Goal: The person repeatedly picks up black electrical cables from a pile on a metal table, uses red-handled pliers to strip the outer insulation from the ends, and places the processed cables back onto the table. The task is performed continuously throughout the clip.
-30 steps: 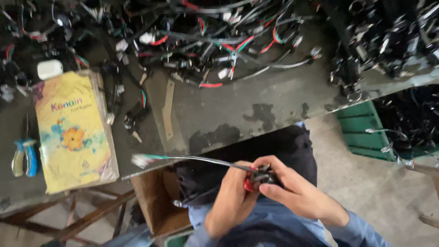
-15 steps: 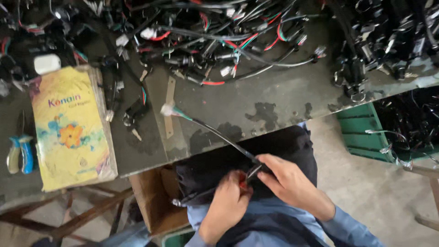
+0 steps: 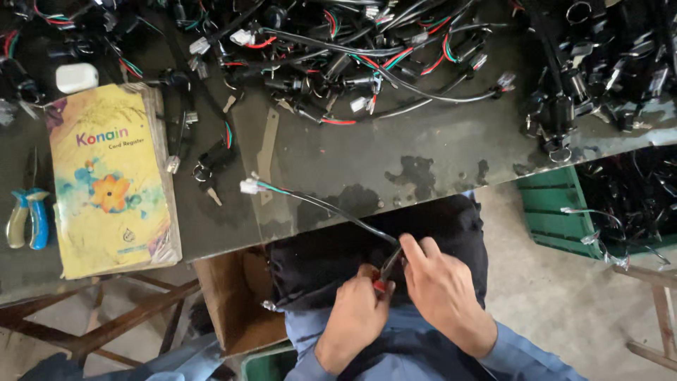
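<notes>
My left hand [image 3: 355, 322] is closed around a small red-handled cutter [image 3: 384, 274] held over my dark lap. Just right of it, my right hand [image 3: 442, 296] pinches a thin black cable [image 3: 331, 209] where it meets the tool's jaws. From there the cable runs up and left over the table edge. It ends in a white connector [image 3: 248, 185] with green and red wires, which lies on the dark tabletop [image 3: 423, 148].
A tangled pile of wire harnesses [image 3: 352, 56] covers the far side of the table. On the left lie a yellow register book [image 3: 109, 190], blue-handled pliers [image 3: 28, 219] and a white box [image 3: 76, 77]. A green crate [image 3: 553, 212] holds black parts at right. A cardboard box [image 3: 233, 303] stands below.
The cable's connector end has swung up from below the table edge onto the tabletop. Both hands stay over my lap, still on the cutter and the cable.
</notes>
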